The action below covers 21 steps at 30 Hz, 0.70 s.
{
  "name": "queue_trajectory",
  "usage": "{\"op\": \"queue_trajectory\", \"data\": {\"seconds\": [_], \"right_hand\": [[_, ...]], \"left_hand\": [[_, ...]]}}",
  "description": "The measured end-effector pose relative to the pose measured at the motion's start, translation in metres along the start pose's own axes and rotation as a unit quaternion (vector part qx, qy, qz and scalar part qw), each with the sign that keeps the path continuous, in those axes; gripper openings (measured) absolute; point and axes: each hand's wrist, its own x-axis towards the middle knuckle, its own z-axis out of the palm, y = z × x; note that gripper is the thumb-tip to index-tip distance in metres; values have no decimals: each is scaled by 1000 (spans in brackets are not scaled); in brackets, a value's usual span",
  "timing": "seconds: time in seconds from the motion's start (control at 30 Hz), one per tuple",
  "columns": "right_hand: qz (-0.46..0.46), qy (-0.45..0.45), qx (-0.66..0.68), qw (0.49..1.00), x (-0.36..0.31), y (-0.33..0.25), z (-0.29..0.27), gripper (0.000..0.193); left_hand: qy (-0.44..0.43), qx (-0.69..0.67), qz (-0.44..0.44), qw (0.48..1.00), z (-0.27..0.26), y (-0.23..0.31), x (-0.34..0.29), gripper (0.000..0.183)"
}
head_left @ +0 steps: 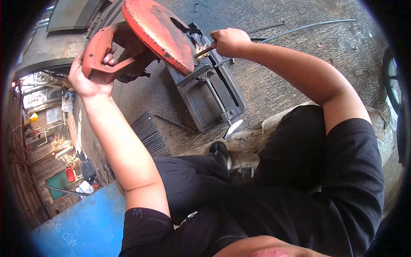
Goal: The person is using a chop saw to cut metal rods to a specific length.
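Note:
My left hand [95, 77] is wrapped round the orange D-shaped handle [102, 47] of a chop saw. The saw's worn orange guard [160, 32] tilts over its grey metal base [195, 113], hiding most of the blade. With my right hand [230, 42] I grip a dark metal rod [204, 52] whose other end runs in under the guard. Bright sparks [201, 46] show beside the guard near the rod. On the base, a vise screw [214, 96] ends in a pale crank handle [233, 128].
Several cut rods [150, 135] lie in a row left of the base, with a loose rod [173, 122] alongside. A long thin strip [308, 29] lies on the far floor. A blue panel [85, 222] is at lower left. My shoe [219, 150] is close to the base.

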Motion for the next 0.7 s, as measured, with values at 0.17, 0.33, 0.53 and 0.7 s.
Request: {"op": "queue_trajectory", "data": {"seconds": [0.17,0.33,0.53,0.7], "right_hand": [[4,-14,7,1000,0,0,-1,33],[-15,46,17,999,0,1,5,21],[3,-1,8,1000,0,0,0,36],[-3,-1,7,1000,-2,-2,-4,35]], "left_hand": [[30,15,3,999,-1,-1,0,52],[28,-5,5,1000,2,-2,0,50],[62,4,9,998,6,-2,-1,49],[38,-9,13,999,6,-2,-1,48]]}}
